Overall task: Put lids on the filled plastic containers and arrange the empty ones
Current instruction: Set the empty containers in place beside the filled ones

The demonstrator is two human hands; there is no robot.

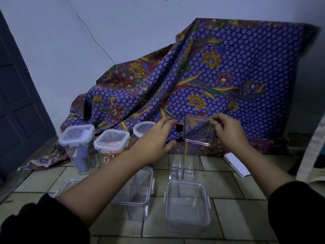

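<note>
A clear container (199, 131) is gripped at its edge by the right hand (228, 132), held tilted above a taller container (184, 164) on the tiled floor (228, 187); the left hand (154, 138) is spread, fingers straight, just beside it; lidded containers (111, 140) are ranged further left.

Clear glossy plastic containers (188, 206), patterned cloth (219, 76), matt tiled floor (228, 213).

3 lidded containers (111, 140) crowd back left; bare tile strip (158, 188) open between 2 front containers (188, 205).
</note>
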